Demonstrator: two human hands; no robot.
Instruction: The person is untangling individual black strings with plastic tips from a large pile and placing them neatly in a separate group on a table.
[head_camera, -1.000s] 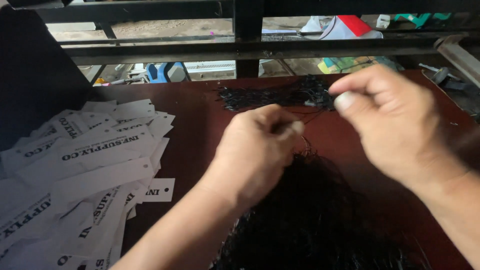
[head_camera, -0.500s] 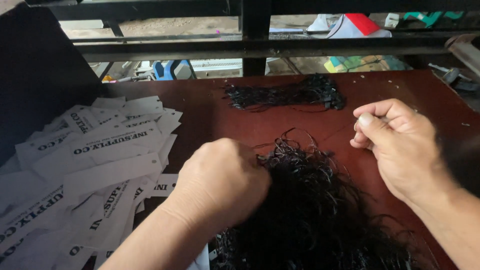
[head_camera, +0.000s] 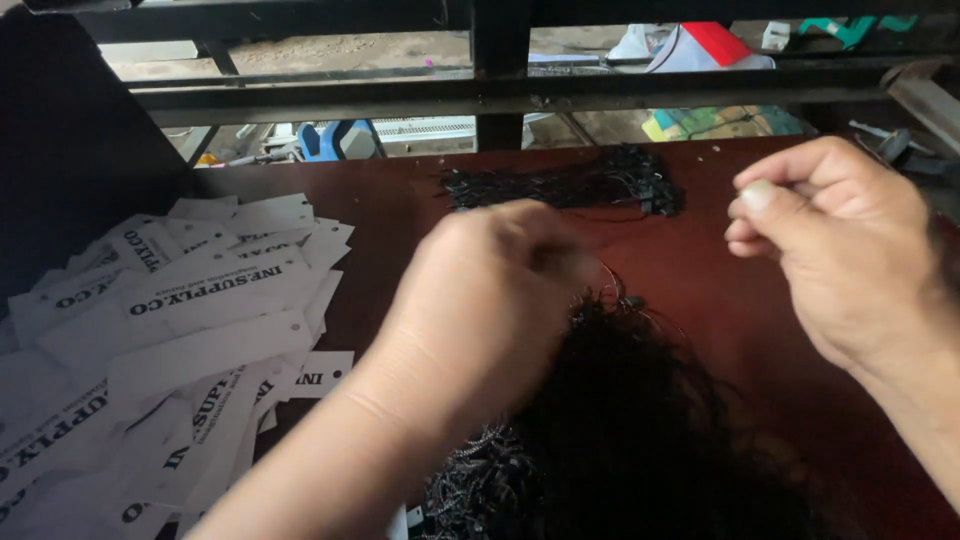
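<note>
**Pulling strings from the loose heap, tags not yet strung**

Reaching into the big tangled heap of black looped strings (head_camera: 640, 430) at the near edge of the dark red-brown wooden worktop (head_camera: 400, 215), the left hand (head_camera: 490, 300) rests on the heap's top, fingers curled down into the strings; whether they pinch one cannot be told, the back of the hand hides them. The right hand (head_camera: 840, 250) hovers just above the worktop to the right, fingers clenched with thumb pressed to forefinger; a thin string may be pinched there, too fine to confirm. To the left, the pile of white rectangular paper hang tags (head_camera: 160, 340) lies loose, touching nothing black, so no tag looks strung. Farther back, a small tidy bundle of black strings (head_camera: 570, 185) lies straightened near the far edge. Judgement: early stage, only a small batch sorted, most of the heap and all the tags left. Beyond, dark metal rails (head_camera: 480, 90).
</note>
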